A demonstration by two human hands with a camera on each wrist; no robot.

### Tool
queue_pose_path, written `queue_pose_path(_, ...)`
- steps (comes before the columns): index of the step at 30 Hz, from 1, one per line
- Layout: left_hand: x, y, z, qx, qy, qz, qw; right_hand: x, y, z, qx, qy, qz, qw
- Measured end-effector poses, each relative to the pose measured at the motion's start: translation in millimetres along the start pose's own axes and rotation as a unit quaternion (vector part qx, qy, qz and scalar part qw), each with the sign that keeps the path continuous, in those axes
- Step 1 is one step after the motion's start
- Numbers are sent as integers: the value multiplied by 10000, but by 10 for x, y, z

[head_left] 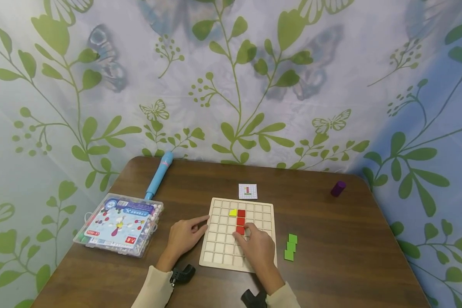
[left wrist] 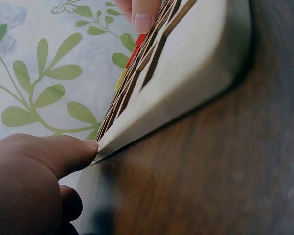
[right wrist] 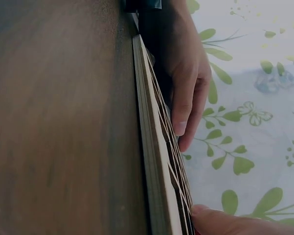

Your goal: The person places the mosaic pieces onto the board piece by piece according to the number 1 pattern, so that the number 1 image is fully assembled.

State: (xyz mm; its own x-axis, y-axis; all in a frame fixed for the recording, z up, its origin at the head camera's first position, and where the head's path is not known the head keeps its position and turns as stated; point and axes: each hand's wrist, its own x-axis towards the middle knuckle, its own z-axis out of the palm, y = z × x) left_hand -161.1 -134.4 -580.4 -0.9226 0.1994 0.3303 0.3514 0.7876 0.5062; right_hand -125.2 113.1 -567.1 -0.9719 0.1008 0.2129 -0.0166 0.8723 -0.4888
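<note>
1. The right hand (head_left: pixel 259 249) is lying on the wooden grid board (head_left: pixel 219 252), its fingertips sitting on or right at the lowest of the red blocks (head_left: pixel 241 221). I can't tell whether it's pinching that block or just pressing it.
2. The left hand (head_left: pixel 185 236) is resting beside the board's left edge, fingers loosely stretched, index fingertip touching the edge and gripping nothing.
3. The red blocks are standing in a column in the board's middle cells, with a yellow piece (head_left: pixel 232 212) sitting just left of the top one.
4. A small pattern card (head_left: pixel 248 191) is lying just beyond the board's far edge.
5. Green pieces (head_left: pixel 291 247) are waiting on the brown table (head_left: pixel 350 256) right of the board.
6. Farther out, a plastic kit box (head_left: pixel 119 225) and blue tube (head_left: pixel 159 175) are sitting left, and a purple cylinder (head_left: pixel 338 188) far right.
</note>
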Motion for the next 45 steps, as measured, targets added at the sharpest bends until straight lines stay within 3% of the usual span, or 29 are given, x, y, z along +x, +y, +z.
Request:
queue_pose_path(14, -40, -10, 4, -58, 14, -25, 10000, -6, -4, 18, -26, -172, 133, 9998)
queue_pose_path(45, 5, -31, 12, -11, -180, -144, 9997, -28, 18, 9, 159, 82, -8, 9998)
